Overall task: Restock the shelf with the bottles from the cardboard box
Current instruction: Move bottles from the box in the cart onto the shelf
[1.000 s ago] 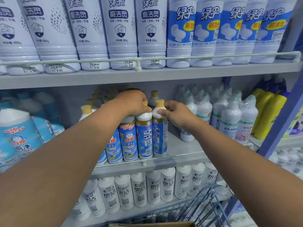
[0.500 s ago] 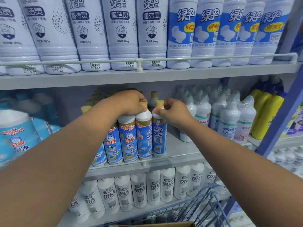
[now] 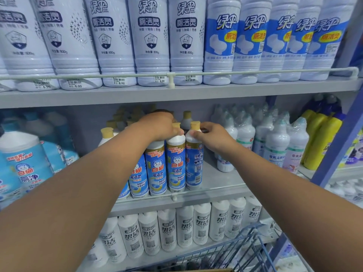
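- Along the wall ahead: a grey shelf unit (image 3: 196,91) in three visible tiers, each with a thin rail along its front edge.
- Top tier: a row of large white cleaner bottles (image 3: 151,42) on the left half, and white-and-blue ones (image 3: 249,40) on the right half; price tags reading 6.00 at their bases.
- Middle tier, far left: big pale-blue jugs (image 3: 21,163); far right: yellow bottles (image 3: 320,142) with dark blue tops; between them and the hands, shrink-wrapped white bottles (image 3: 275,142).
- Bottom tier: a row of white bottles with grey labels (image 3: 184,226).
- Lower right: a blue wire cart (image 3: 245,250), with a strip of cardboard box (image 3: 186,270) just showing at the lower edge.
- Middle tier, centre: a front row of blue-labelled bottles with tan caps (image 3: 157,169), standing upright side by side at the shelf edge, more tan caps behind them.
- Left hand (image 3: 159,126): fingers curled down over the top of one bottle in that row, gripping it at the neck.
- Right hand (image 3: 214,136): thumb and fingers pinching the neck of the rightmost bottle (image 3: 194,163), which stands on the shelf with its back label turned outward, touching its neighbour.
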A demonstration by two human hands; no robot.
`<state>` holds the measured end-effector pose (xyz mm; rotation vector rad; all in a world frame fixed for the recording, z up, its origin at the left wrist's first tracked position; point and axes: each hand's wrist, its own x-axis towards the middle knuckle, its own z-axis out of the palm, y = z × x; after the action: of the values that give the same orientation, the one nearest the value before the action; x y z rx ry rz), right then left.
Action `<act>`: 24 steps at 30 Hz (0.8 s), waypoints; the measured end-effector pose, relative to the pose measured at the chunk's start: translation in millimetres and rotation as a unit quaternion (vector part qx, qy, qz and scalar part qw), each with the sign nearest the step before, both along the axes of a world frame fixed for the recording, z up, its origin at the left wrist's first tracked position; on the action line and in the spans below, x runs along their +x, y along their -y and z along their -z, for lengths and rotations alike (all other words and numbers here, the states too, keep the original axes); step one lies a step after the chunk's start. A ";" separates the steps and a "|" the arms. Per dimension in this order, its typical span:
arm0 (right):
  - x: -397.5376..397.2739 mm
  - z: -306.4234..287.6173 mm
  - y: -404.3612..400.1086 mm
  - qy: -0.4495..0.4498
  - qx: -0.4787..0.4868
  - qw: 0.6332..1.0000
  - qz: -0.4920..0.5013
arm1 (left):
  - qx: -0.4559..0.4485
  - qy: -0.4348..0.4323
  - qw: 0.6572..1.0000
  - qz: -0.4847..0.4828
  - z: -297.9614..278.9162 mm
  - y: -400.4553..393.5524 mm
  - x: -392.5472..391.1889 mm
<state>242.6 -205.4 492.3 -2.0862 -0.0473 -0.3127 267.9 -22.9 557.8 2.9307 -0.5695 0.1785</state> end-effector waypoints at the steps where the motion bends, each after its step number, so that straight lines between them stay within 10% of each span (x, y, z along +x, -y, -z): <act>1: 0.1 1.0 -0.1 0.013 -0.010 1.000 0.009 | 0.001 0.005 1.000 0.001 -0.2 -0.1 0.6; 24: -0.1 -3.9 15.5 -0.059 0.025 0.996 -0.068 | -0.016 0.034 0.999 0.018 1.6 2.3 -3.5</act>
<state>242.5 -220.8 496.2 -2.0356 -0.1084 -0.1057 264.4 -25.2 556.1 2.8909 -0.6228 0.2801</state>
